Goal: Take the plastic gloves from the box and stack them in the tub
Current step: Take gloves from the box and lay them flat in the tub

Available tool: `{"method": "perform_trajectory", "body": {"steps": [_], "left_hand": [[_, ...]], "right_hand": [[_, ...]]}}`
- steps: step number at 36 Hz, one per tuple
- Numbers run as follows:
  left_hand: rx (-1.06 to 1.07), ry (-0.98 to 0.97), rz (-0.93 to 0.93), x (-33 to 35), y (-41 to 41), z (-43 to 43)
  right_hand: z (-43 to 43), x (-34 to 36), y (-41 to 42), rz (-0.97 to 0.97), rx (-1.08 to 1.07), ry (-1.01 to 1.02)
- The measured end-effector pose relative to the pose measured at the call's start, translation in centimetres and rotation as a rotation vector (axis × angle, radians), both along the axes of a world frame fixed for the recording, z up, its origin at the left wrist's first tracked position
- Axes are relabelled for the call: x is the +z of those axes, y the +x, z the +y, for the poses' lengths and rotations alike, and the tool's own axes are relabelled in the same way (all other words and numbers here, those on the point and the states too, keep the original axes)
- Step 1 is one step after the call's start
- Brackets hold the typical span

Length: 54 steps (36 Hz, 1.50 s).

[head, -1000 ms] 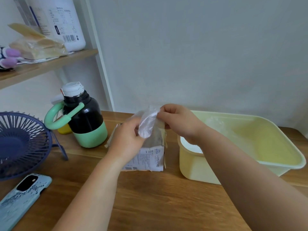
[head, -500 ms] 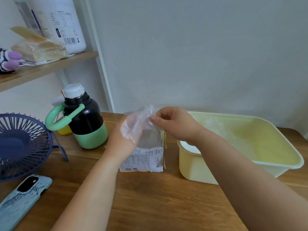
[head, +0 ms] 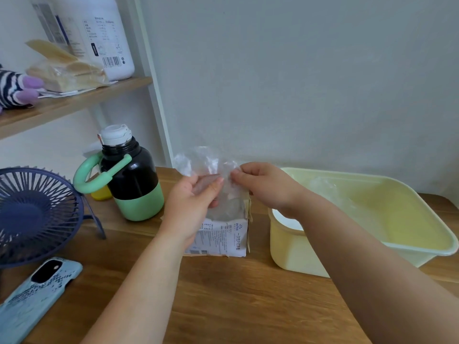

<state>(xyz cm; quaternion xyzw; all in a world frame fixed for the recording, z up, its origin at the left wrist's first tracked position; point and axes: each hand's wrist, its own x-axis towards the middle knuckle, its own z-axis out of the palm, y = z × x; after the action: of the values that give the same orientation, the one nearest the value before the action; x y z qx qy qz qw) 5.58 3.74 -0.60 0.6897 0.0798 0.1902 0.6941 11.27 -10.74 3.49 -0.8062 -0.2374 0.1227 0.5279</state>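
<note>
The left hand is pinching a thin clear glove between its thumb and fingers. The right hand is pinching the other side of the same glove with its fingertips. The two hands are sitting close together, and the glove is stretching between them. Most of the glove is sticking up above the fingers, all crinkly and see-through. Both hands are holding it in the air, right over the open top of the box.

The box is standing on the wooden table, just under the hands. It is white with small print on its front, and its top edge is looking torn. More clear plastic is showing inside it.

The yellow tub is sitting just to the right of the box, under the right arm. Some clear gloves are already lying in it, near the back.

To the left of the box, a black and green bottle with a white cap is standing up. A small yellow thing is peeking out from behind it. Farther left, a dark blue fan is standing on the table. A phone in a light blue case is lying in front of the fan.

Up on the left, a wooden shelf is holding a big white jug, a bag of bread and a stripy soft toy.
</note>
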Motion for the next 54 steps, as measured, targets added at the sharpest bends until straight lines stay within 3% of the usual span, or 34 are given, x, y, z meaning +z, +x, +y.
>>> {"method": "perform_trajectory", "body": {"steps": [4, 6, 16, 21, 24, 28, 30, 33, 38, 42, 44, 46, 50, 52, 54], "left_hand": [[0.039, 0.143, -0.020, 0.2, 0.1, 0.2], [0.025, 0.120, -0.044, 0.4, -0.2, 0.0], [-0.213, -0.508, -0.219, 1.0, -0.3, -0.1], [-0.224, -0.433, -0.234, 0.4, -0.1, -0.1], [-0.165, -0.230, -0.130, 0.0, -0.2, -0.2], [-0.152, 0.311, 0.141, -0.5, -0.1, -0.5], [-0.082, 0.518, 0.179, -0.7, 0.0, -0.6], [0.032, 0.591, 0.169, -0.4, -0.2, -0.8], [0.107, 0.891, 0.199, 0.0, -0.1, -0.1], [0.055, 1.043, 0.257, 0.8, -0.2, 0.0], [0.025, 1.036, 0.263, 1.2, -0.1, -0.2], [0.034, 0.925, 0.156, 1.7, -0.1, -0.8], [-0.058, 0.351, -0.124, 4.4, -0.8, -3.2], [-0.149, 0.199, -0.108, 5.5, -0.9, -4.2], [-0.217, 0.196, -0.046, 6.2, -0.8, -5.0]], "right_hand": [[-0.1, -0.2, 0.7, 0.089, -0.043, 0.109], [-0.2, -0.3, 0.8, 0.083, -0.047, 0.094], [0.1, -0.3, 0.2, -0.048, -0.082, -0.005], [0.0, -0.3, 0.1, -0.032, -0.007, -0.104], [0.2, -0.2, 0.0, 0.025, -0.035, -0.029], [0.0, -0.2, 0.6, 0.137, -0.048, 0.149], [-0.1, -0.2, 0.7, 0.156, -0.041, 0.177], [-0.1, 0.1, 0.8, 0.190, -0.100, 0.309], [-1.4, 1.1, 1.4, 0.269, -0.311, 0.748], [-2.8, 1.9, 1.7, 0.326, -0.186, 0.912], [-3.3, 2.3, 1.6, 0.361, -0.102, 0.928], [-3.9, 2.6, 1.3, 0.384, -0.049, 0.892], [-5.7, 2.8, 0.5, 0.427, 0.023, 0.790], [-6.3, 3.1, 0.0, 0.451, 0.102, 0.740], [-6.9, 3.3, -0.5, 0.495, 0.167, 0.705]]}}
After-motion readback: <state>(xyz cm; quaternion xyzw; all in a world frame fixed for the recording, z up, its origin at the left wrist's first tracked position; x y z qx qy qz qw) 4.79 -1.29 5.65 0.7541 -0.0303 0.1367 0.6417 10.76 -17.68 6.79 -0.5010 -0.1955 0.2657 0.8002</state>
